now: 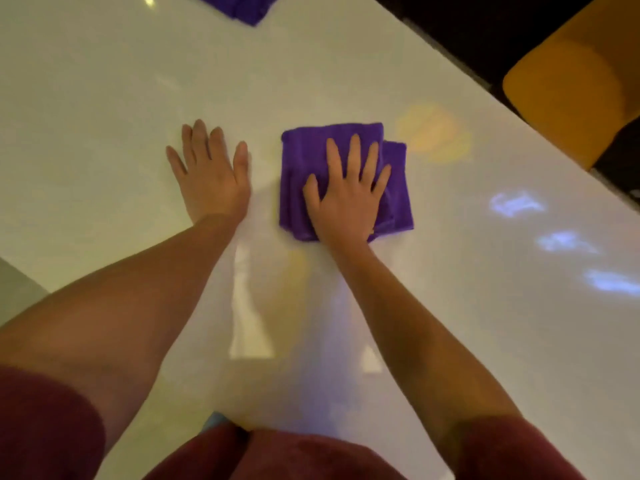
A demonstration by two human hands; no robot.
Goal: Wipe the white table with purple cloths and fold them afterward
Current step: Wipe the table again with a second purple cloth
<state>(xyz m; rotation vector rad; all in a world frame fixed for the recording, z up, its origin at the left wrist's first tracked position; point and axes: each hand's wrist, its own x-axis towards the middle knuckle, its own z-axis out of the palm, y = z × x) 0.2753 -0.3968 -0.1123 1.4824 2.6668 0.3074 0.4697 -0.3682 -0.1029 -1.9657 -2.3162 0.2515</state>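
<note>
Purple cloth (298, 174) folded under flat, spread right hand (346, 199) — left hand (211, 174) flat, empty; second cloth (242, 6) remains.

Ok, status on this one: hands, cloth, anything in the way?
Left hand flat on white table, empty. Right hand flat on folded purple cloth. Second cloth at far edge. Nothing in the way.

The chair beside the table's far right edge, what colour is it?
Yellow-orange chair, best seen in the head view, upper right.

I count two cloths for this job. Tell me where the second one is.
In the head view, the second cloth lies at the table's far edge, top centre-left, partly cut off, beyond the left hand.
</note>
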